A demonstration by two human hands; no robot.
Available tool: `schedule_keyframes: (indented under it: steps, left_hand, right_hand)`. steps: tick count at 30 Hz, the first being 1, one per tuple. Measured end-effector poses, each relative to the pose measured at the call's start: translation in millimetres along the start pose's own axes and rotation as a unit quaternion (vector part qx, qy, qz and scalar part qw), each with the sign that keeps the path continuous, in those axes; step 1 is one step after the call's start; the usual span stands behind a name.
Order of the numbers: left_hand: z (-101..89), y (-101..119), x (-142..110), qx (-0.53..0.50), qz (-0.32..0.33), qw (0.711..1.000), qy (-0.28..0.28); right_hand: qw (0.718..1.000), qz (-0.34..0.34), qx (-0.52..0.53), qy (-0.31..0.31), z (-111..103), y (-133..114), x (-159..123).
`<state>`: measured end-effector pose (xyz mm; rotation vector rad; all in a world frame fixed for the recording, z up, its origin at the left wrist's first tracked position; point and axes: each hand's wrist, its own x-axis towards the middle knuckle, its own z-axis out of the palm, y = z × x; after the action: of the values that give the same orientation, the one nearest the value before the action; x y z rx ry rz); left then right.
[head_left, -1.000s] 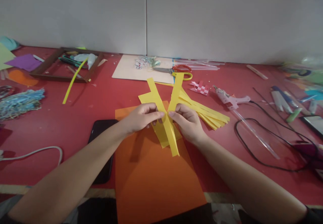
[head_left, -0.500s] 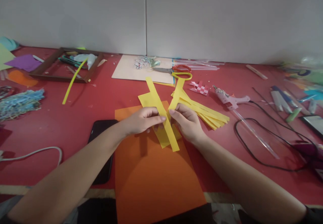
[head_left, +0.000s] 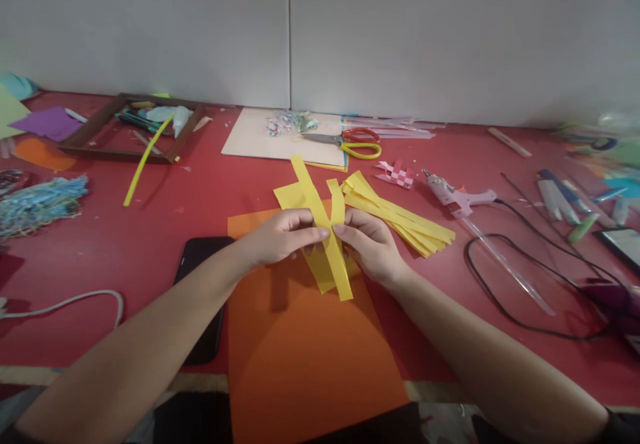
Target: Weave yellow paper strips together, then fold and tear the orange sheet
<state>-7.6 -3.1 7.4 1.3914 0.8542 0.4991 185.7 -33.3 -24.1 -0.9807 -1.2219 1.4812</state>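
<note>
Between the thumb and fingers of my left hand (head_left: 287, 236) is a long yellow paper strip (head_left: 339, 269), slanting from upper left to lower right. My right hand (head_left: 373, 241) pinches a shorter upright yellow strip end (head_left: 337, 201), curved at its top, against the long one. Whether the two are separate strips or one folded strip is hidden by the fingers. Beneath the hands, a yellow paper piece (head_left: 285, 196) lies on an orange sheet (head_left: 300, 357). A fanned bundle of yellow strips (head_left: 400, 221) rests just beyond my right hand.
Red-and-yellow-handled scissors (head_left: 363, 144) lie on pale sheets (head_left: 250, 139) at the back. To the right are a pink glue gun (head_left: 457, 199) with a black cord and a checkered paper fish (head_left: 399, 174). A black phone (head_left: 203, 261) and a brown tray (head_left: 120, 157) are on the left.
The right-hand strip end has gone from long and slanting right to shorter, more upright and bent. The long strip's lower end has shifted slightly up. Both hands stay close together.
</note>
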Motion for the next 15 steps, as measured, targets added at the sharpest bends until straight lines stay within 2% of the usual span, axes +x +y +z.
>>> schedule_keyframes:
  steps: [10, 15]
  left_hand:
    - [2.2, 4.3, -2.1, -0.029, -0.013, 0.998, 0.050]
    - [1.2, 6.9, -4.4, 0.001, -0.061, 0.998, -0.020]
  right_hand:
    - [0.999, -0.020, -0.007, 0.035, 0.9, 0.5, 1.9]
    - [0.997, -0.025, -0.053, 0.059, 3.0, -2.8, 1.8]
